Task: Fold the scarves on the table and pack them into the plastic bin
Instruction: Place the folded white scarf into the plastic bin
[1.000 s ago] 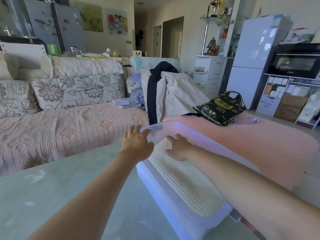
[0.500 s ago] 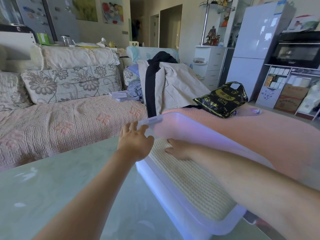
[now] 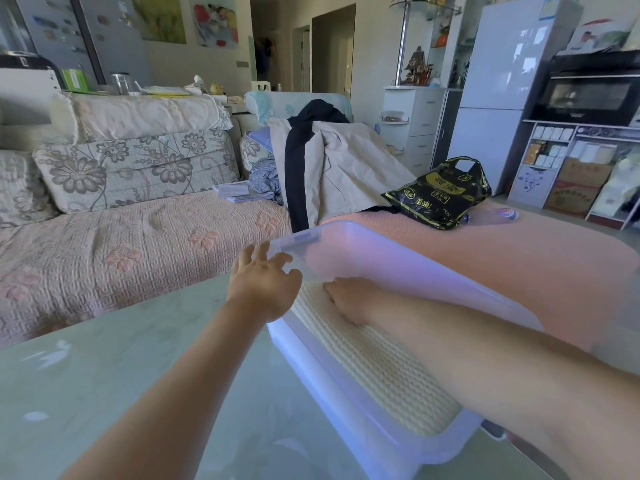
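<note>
Obs: 1 cream knitted scarf [image 3: 381, 368] lies folded inside the plastic bin [image 3: 346, 386]. The bin stands on the glass table [image 3: 104, 393], close to its right edge.

Right hand [image 3: 349, 301] lies flat on the scarf's far end, fingers straight, grasping nothing. Left hand [image 3: 263, 284] is at the bin's far-left corner, fingers spread and released, tips touching the rim.

Risk 1: the glass looks slick, so a hard downward press could slide the light bin toward the table edge. The left hand only touches the rim and does not grip it.
Risk 2: dragging the right hand out could pull the top fold loose.

Around: a beige jacket [image 3: 346, 168] and a black plastic bag [image 3: 440, 195] sit on the pink-covered sofa [image 3: 138, 244] beyond, well apart from the bin. The right forearm spans the bin's opening and blocks further packing.
</note>
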The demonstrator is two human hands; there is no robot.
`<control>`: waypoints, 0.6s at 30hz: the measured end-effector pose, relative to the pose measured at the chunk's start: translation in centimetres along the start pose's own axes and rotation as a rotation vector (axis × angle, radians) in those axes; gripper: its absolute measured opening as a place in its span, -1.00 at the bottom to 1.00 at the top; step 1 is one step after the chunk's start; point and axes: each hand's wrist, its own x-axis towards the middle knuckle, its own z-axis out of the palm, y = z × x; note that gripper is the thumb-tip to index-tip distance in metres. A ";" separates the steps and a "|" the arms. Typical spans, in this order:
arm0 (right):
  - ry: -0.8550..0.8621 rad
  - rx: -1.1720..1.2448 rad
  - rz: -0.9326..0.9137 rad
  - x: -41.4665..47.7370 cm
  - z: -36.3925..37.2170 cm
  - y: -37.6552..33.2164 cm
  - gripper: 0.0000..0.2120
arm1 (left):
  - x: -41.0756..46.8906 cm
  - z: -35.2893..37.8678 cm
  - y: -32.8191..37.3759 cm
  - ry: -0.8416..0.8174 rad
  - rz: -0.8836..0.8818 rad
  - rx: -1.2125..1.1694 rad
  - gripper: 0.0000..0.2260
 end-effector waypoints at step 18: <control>-0.596 -0.105 0.218 -13.5 -4.8 -0.8 -0.06 | -5.5 -2.0 5.0 -0.039 0.040 -0.205 -0.57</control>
